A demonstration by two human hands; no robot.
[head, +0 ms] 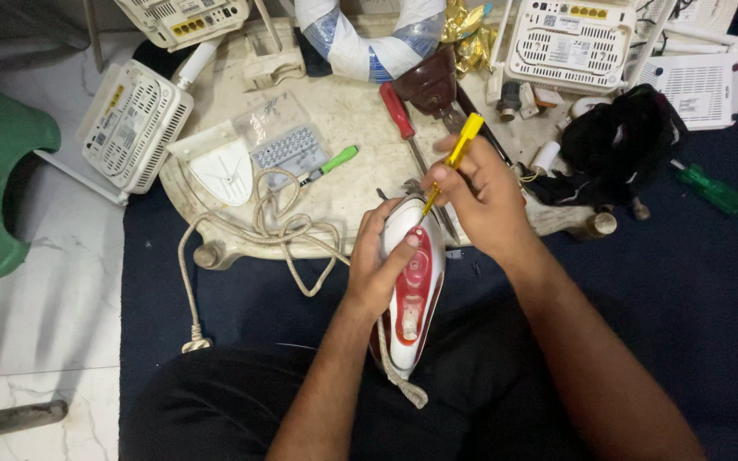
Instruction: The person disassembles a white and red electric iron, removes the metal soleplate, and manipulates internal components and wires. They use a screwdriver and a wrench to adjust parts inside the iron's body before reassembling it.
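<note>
Even indoor light, soft shadows, sharp focus, slight edge distortion

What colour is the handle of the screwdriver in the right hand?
Yellow screwdriver handle, clearest in the head view.

Count from the head view:
- White vented router boxes: 4. One at 12 o'clock top-left (183, 19), one at 9–10 o'clock (134, 124), one at 1 o'clock (571, 43), one at 2 o'clock (700, 88).
- Screwdrivers: 4. Yellow-handled (459, 154) at centre, red-handled (399, 113) at 12, green-handled (328, 165) at 11, dark green (714, 189) at 3.
- Clothes irons: 1, red and white (414, 282).
- Woven power cords: 1 (288, 232).
- Clear plastic trays: 1 (282, 137).
- Benches: 1 (343, 111).
</note>
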